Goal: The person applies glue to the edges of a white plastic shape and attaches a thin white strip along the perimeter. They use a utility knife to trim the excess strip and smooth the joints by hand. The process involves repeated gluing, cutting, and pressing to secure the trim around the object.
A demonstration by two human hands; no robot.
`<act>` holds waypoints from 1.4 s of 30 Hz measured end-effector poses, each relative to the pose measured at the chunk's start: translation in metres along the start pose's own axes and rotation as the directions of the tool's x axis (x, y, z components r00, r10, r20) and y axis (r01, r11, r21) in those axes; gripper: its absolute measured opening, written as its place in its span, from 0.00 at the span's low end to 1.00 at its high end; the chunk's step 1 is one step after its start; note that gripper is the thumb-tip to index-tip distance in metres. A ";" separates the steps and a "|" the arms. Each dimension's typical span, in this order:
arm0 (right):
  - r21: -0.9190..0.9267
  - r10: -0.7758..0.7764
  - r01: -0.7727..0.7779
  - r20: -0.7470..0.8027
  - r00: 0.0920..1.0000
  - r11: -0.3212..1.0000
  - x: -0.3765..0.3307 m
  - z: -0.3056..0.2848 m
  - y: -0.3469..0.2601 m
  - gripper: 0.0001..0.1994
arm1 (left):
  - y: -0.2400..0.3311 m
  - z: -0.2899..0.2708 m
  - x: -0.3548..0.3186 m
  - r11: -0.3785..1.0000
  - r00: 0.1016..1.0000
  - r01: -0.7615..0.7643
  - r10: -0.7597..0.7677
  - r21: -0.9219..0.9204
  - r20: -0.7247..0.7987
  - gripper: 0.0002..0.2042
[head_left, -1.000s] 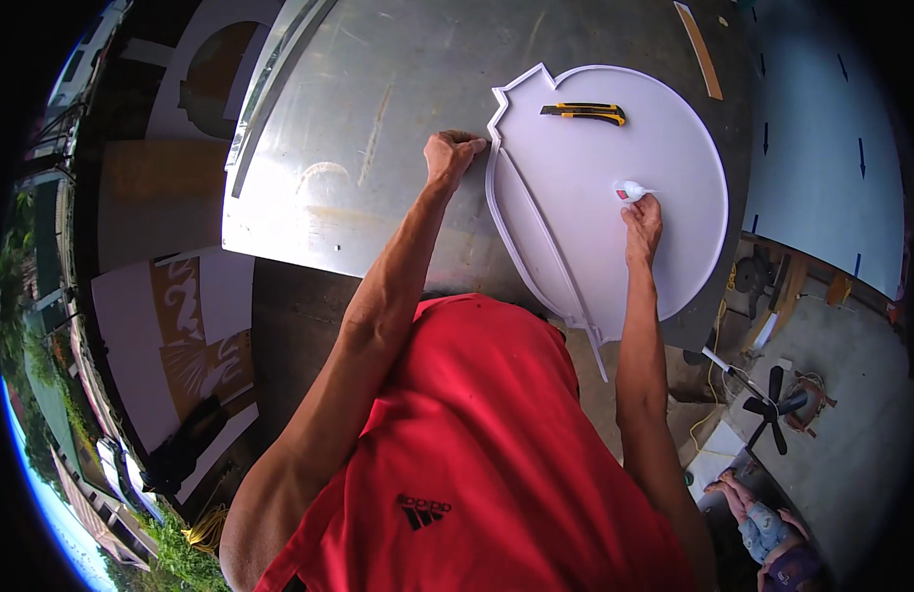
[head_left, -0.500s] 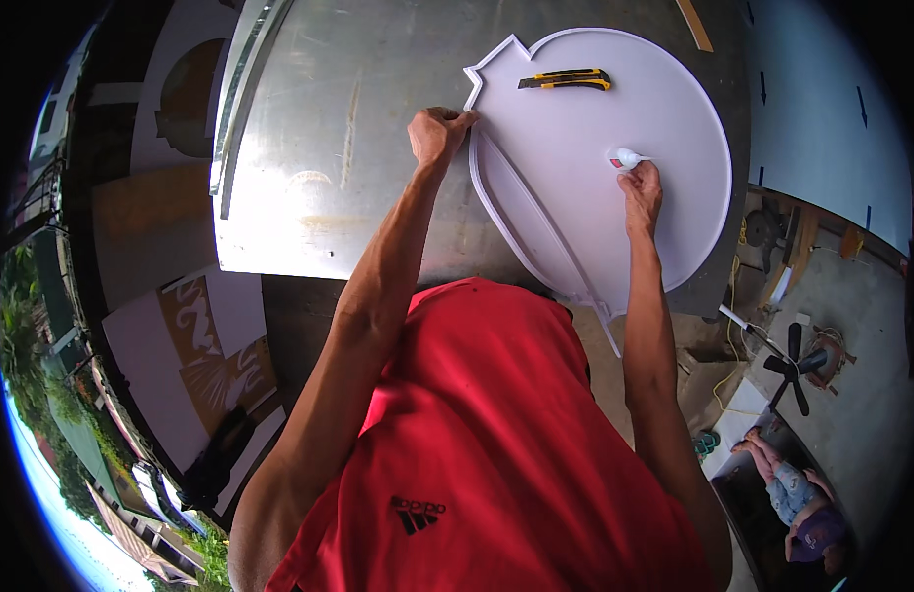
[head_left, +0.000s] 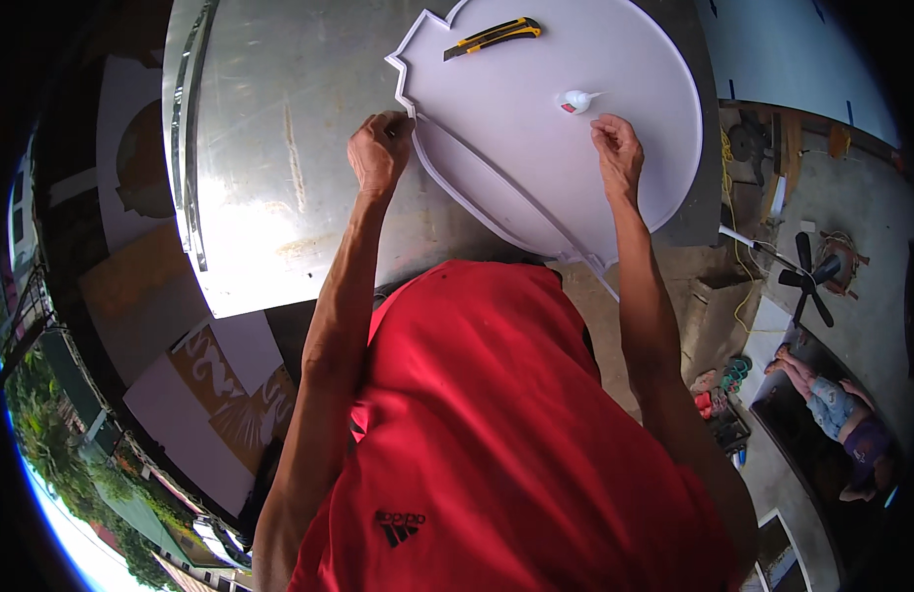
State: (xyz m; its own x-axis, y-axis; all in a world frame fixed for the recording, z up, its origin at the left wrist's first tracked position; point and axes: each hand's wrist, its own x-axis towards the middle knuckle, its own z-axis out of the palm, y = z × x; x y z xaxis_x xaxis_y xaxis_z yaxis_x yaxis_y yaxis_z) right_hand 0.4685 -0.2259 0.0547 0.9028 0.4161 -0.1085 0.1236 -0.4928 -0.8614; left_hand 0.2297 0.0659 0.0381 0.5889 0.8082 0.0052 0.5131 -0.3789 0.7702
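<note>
A flat white panel (head_left: 536,128) with a rounded outline and a thin raised white rim lies on the metal table. My left hand (head_left: 380,153) is closed, pinching the white edge strip at the panel's left side, just below its zigzag corner. From there a loose length of white strip (head_left: 516,187) slants across the panel and past its near edge. My right hand (head_left: 618,158) hovers over the panel with loosely bent fingers and nothing visible in them. Just beyond its fingertips lies a small white glue bottle (head_left: 576,102), apart from the hand. A yellow-and-black utility knife (head_left: 493,37) rests farther back.
The metal table (head_left: 269,178) extends to the left, with dark metal strips (head_left: 189,128) along its far left side. Cut sheets (head_left: 225,385) lean below it at left. A black-bladed fan (head_left: 810,279) stands on the floor at right, near a person (head_left: 837,414) lying down.
My right hand has let go of the glue bottle and drawn back slightly. My left hand keeps its pinch on the strip. The whole view has shifted.
</note>
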 end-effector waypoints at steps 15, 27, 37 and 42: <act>-0.450 -0.287 0.466 0.411 0.865 0.762 -0.160 -0.004 0.000 0.07 | 0.035 0.034 -0.067 0.675 0.669 -0.726 0.652 0.129 0.357 0.10; -0.382 -0.084 0.281 0.457 0.886 0.880 -0.182 -0.007 -0.031 0.10 | -0.013 -0.062 -0.059 0.722 0.756 -0.655 0.622 0.223 0.204 0.06; -0.244 -0.063 0.239 0.563 0.824 0.940 -0.219 0.036 -0.033 0.12 | -0.109 -0.146 -0.069 0.746 0.875 -0.483 0.432 0.458 0.219 0.08; -0.204 -0.044 0.172 0.512 0.858 0.964 -0.228 0.053 -0.036 0.10 | -0.114 -0.145 -0.074 0.708 0.852 -0.507 0.499 0.492 0.159 0.13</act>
State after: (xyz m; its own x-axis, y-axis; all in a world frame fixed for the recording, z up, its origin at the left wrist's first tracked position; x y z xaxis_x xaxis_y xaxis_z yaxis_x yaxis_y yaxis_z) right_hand 0.2367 -0.2626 0.0843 0.5580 0.7701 -0.3093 0.3582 -0.5597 -0.7473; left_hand 0.0369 0.1145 0.0427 0.8569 0.4275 0.2879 0.3718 -0.8996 0.2292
